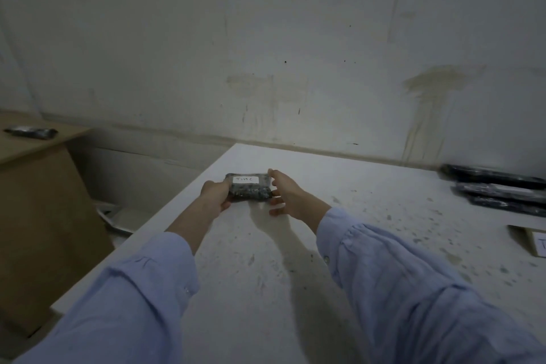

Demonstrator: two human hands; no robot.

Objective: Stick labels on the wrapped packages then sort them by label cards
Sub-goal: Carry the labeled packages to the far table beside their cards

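The labelled black package (249,190) is held just above the white table (369,216) near its far left corner, long axis running left to right; the left hand (215,196) is clamped on its left end; the right hand (285,193) lies at its right end, fingers spread, grip uncertain; the label card (542,244) lies well to the right, nearer the right hand.

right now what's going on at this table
A person in a light blue shirt holds a small dark wrapped package at the far left part of the white table. The left hand grips its left end, the right hand touches its right side. A white label is already on it. More dark packages lie stacked at the right edge.
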